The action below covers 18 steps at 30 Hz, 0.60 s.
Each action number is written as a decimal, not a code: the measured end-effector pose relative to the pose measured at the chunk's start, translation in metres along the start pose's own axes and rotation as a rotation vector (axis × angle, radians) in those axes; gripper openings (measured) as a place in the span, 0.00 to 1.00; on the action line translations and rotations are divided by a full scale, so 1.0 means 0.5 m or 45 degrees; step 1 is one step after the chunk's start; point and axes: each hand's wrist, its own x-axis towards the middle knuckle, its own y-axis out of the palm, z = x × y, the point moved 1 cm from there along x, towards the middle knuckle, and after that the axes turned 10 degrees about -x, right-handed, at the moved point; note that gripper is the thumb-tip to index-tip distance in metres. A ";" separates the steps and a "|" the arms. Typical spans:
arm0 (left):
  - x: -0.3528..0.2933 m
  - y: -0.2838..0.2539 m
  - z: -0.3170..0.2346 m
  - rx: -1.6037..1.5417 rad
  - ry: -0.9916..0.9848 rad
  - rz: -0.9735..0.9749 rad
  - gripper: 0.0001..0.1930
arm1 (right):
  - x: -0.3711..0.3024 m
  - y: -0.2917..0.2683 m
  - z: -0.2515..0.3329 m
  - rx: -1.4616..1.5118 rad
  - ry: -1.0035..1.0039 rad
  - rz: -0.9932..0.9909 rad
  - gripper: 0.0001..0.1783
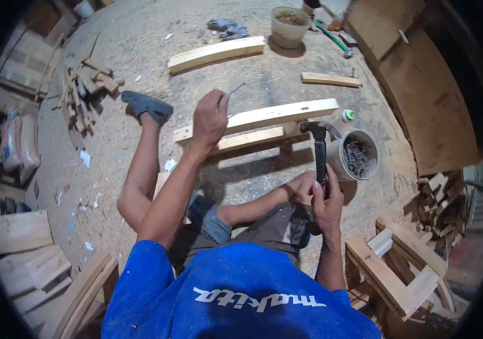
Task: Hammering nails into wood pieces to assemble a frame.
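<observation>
My left hand (210, 118) is raised above two stacked wooden planks (264, 116) and pinches a long nail (233, 90) between its fingertips. My right hand (326, 200) grips the black handle of a claw hammer (318, 144), its head held upright just right of the planks. Beside the hammer head stands a grey bucket of nails (354, 155). I sit on the sawdust floor with my left leg stretched out and my right leg folded under.
More planks (216, 53) and a short batten (330, 79) lie farther off. A bucket (289, 25) stands at the back. Offcut piles (83, 85) lie left and right (439, 203). A wooden frame (399, 271) sits at my right, plywood sheets (427, 96) beyond.
</observation>
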 end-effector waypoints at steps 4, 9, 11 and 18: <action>-0.088 -0.173 0.033 0.113 0.097 -0.110 0.04 | 0.020 0.051 0.005 -0.137 -0.181 0.038 0.28; -0.155 -0.237 0.059 0.073 0.167 -0.011 0.03 | 0.047 0.094 0.062 -0.312 -0.383 0.162 0.28; -0.166 -0.237 0.065 0.080 0.167 0.049 0.04 | 0.047 0.103 0.097 -0.244 -0.336 0.221 0.28; -0.175 -0.241 0.085 0.093 0.247 0.092 0.05 | 0.040 0.128 0.203 0.012 -0.335 0.310 0.29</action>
